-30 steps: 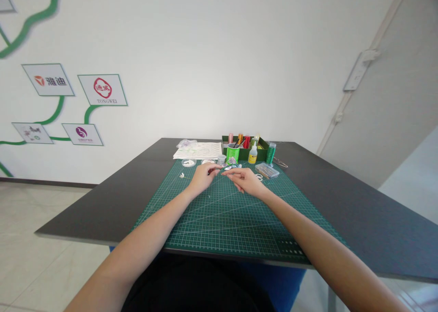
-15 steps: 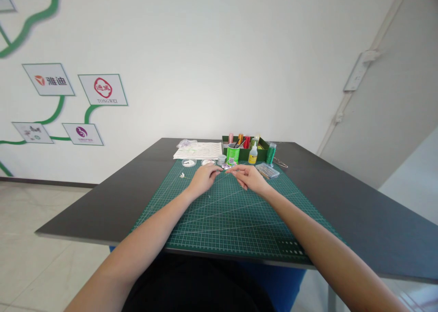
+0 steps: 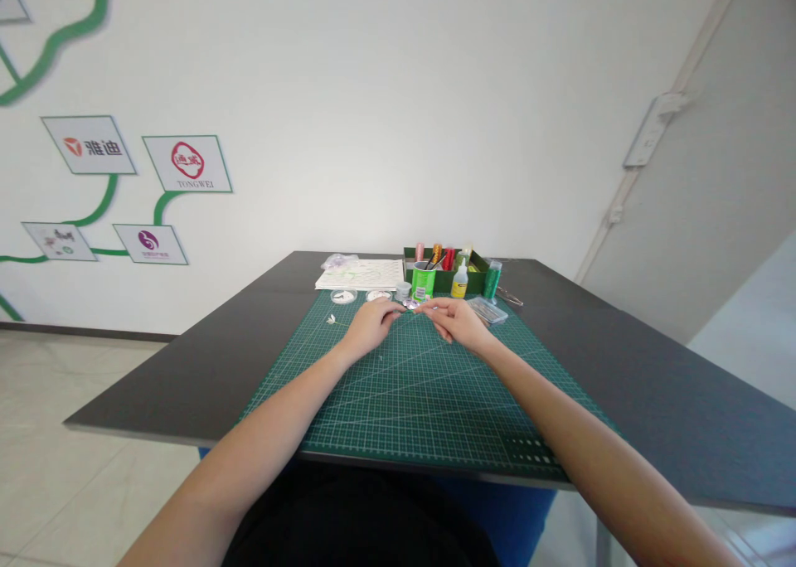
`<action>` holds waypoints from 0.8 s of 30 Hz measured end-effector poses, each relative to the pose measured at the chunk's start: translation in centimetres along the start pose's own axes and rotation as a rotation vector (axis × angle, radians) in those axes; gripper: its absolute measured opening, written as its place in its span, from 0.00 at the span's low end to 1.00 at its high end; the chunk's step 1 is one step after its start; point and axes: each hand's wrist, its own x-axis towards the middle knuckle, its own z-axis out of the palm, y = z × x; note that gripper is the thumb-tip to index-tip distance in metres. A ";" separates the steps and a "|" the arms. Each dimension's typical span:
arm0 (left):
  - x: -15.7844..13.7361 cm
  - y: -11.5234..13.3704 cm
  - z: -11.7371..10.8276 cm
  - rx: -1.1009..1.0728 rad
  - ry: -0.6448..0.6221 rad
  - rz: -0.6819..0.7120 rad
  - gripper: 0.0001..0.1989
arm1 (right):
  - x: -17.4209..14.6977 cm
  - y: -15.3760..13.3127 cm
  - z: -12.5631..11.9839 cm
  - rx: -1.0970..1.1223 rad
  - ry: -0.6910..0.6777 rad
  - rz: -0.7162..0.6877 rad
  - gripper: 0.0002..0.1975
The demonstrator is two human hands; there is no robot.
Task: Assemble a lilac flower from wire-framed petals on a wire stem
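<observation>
The left hand (image 3: 371, 325) and right hand (image 3: 457, 322) pinch a small piece (image 3: 410, 309), its detail indistinct, above the mat (image 3: 423, 401), toward the surface (image 3: 205, 360) far edge. It is probably light and delicate; grip its ends gently.

And here's a broad white wall (image 3: 435, 103) filling twelve o'clock, softly lit! Over towards ten, framed signs (image 3: 186, 164) linked by a curling green stripe (image 3: 68, 30). Round at two, a pale socket strip (image 3: 650, 132) on the greyish wall! Dark table (image 3: 211, 368) sweeping right across six, and down at eight, pale tiled floor (image 3: 55, 459) meeting a dark skirting board (image 3: 80, 331)!
</observation>
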 end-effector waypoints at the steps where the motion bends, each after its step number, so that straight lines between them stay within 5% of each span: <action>1: 0.0 0.0 0.0 -0.005 0.000 -0.002 0.12 | 0.0 0.0 0.0 0.000 0.001 0.001 0.22; 24: -0.5 -0.2 0.1 0.123 -0.083 0.030 0.13 | -0.4 -0.5 -0.1 0.046 -0.093 -0.040 0.23</action>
